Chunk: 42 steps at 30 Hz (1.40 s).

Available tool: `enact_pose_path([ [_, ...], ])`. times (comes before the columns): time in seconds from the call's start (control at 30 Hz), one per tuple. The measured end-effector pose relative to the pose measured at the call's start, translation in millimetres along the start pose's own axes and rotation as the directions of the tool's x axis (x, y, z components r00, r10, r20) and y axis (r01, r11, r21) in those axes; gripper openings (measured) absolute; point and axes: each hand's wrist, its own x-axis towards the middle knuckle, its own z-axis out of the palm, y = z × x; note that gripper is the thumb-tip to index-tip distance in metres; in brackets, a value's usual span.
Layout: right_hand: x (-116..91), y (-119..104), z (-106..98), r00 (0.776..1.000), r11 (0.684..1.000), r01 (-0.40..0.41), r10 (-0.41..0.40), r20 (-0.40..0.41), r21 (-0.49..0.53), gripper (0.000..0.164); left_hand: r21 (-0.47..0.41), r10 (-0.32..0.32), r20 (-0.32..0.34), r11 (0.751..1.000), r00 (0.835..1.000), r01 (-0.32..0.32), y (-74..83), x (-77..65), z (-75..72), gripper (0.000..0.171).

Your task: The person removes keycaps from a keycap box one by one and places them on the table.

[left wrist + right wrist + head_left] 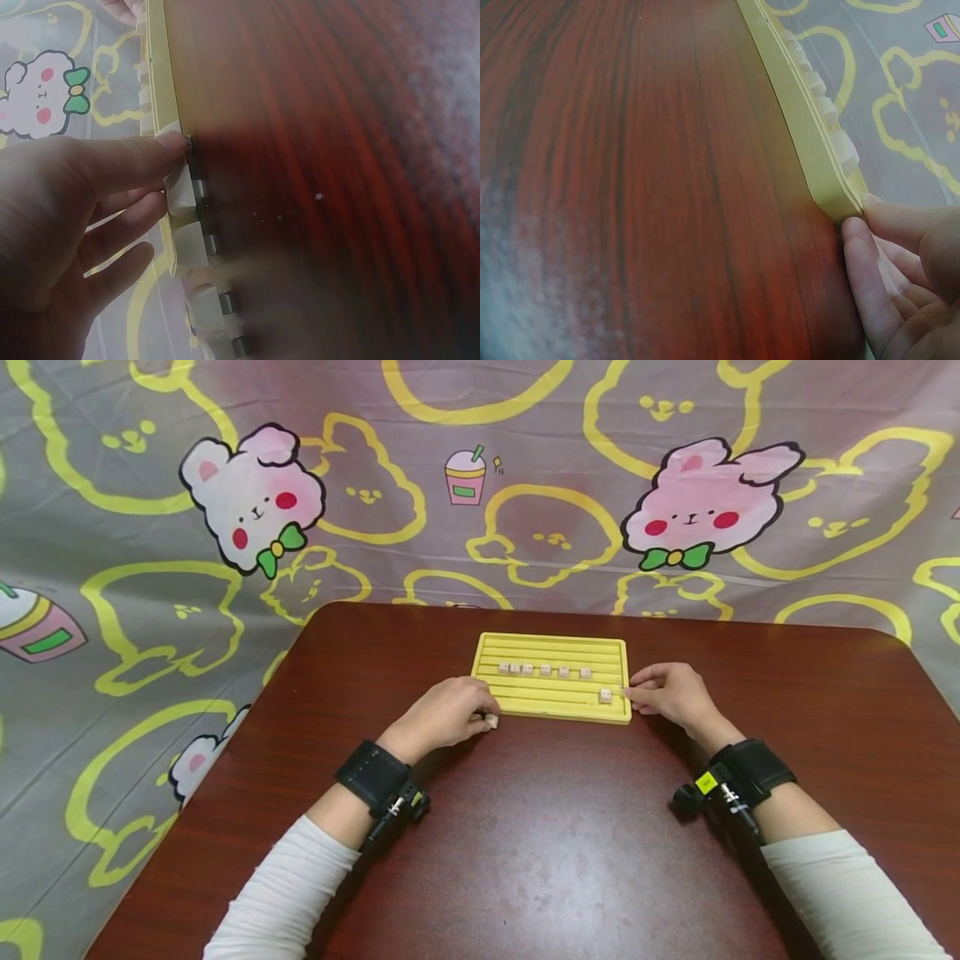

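Stretching out beneath both hands, a glossy reddish-brown worktop (525, 827) with dark wood grain catches a pale patch of light between the forearms. Beyond the hands and to their left hangs a grey-pink cloth (540, 560) printed with yellow outlined animals, white rabbits with red cheeks and green bows, and pink cups. Each forearm has a pale sleeve (285, 893) and a black wristband (372, 775).

Between the hands lies a shallow yellow tray (555, 716), rectangular, with a raised rim and long ridges running from side to side. Six small whitish cubes (545, 670) form a line along its middle, three close together towards the left hand and three spaced out; a single cube (605, 696) sits nearer the right hand. Their top markings are too small to read.

The left hand (446, 714) is nearly closed at thumb and forefinger, pinching a pale block (491, 722) just beside the tray's near left corner; more pale pieces (189, 247) line up by its fingers. The right hand (675, 695) pinches the tray's near right corner between thumb and finger.
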Motion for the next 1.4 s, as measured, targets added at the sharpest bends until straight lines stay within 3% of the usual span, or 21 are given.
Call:
enact_pose_path([
  [0.3, -1.2, 0.0, 0.6, 1.000, 1.000, 0.003, -0.003, -0.002, -0.004, 0.037, -0.010, 0.001, -0.005, 1.000, 1.000, -0.001, -0.5, 1.1, -6.7, 0.009],
  [0.7, -1.5, -1.0, 1.3, 1.000, 1.000, 0.006, -0.006, 0.001, 0.008, 0.036, -0.028, 0.002, -0.030, 1.000, 1.000, -0.003, 4.5, 14.9, -18.6, 0.024],
  [0.87, -1.8, -0.9, 1.2, 1.000, 1.000, 0.003, -0.003, 0.000, 0.008, 0.036, -0.048, -0.007, -0.030, 0.999, 1.000, 0.006, 12.4, 27.3, -18.4, 0.027],
  [1.4, -1.3, -0.9, 0.4, 1.000, 1.000, -0.006, 0.006, -0.002, 0.002, 0.036, -0.072, 0.052, -0.027, 0.996, 0.998, -0.054, 45.2, 74.0, -7.3, 0.036],
])
